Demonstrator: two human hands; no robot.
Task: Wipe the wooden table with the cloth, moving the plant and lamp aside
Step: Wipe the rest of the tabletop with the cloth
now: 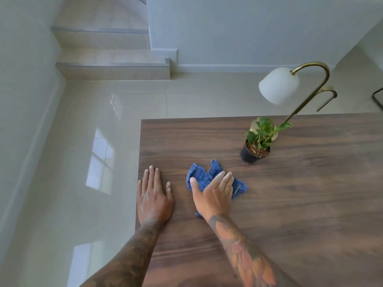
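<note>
A crumpled blue cloth [202, 176] lies on the dark wooden table [310, 183] near its left edge. My right hand [213, 193] presses flat on the cloth, fingers spread, covering its near part. My left hand [153, 195] rests flat on the table at the left edge, holding nothing. A small green plant in a black pot [256, 149] stands behind and to the right of the cloth. Just behind the pot stands a lamp with a white shade [278, 85] on a curved brass stem [310, 96]; its base is mostly hidden by the leaves.
The table's left edge runs beside my left hand and its far edge lies just past the lamp. Beyond is a glossy tiled floor [93, 141], with steps [112, 69] at the back left and a white wall [248, 38] behind.
</note>
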